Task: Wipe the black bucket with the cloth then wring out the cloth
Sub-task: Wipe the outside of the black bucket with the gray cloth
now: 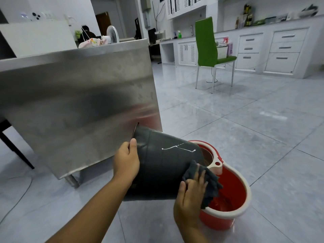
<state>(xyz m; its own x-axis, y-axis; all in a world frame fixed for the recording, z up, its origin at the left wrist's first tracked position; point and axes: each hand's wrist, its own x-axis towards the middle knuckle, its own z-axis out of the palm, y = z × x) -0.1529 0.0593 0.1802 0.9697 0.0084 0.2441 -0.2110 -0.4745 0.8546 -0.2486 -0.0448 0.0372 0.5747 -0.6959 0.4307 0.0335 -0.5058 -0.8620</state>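
Head view: left hand (126, 160) grip clamps black bucket (163, 165) rim; right hand (190, 197) presses cloth (208, 183); red mop bucket (233, 190) behind.

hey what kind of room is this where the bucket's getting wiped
Probably a kitchen or pantry area joined to an office. White cabinets with a faucet line the far wall, a steel table stands on the tiled floor, and a person sits at a desk behind it.
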